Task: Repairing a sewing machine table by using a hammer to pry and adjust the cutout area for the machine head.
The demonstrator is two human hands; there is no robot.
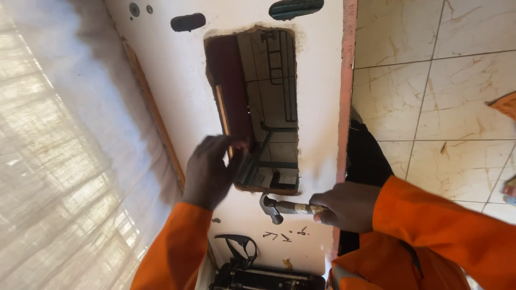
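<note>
Head view: I see my right hand (346, 207) closed around the handle of a claw hammer (279, 207), its head lying just below the rectangular cutout (269, 107) in the white table top (177, 80). My left hand (210, 172) is half open, fingers curled over the cutout's lower left edge, touching the wood there. Small nails (282, 235) lie scattered on the top near the hammer head. A black machine part (236, 248) sits below them.
</note>
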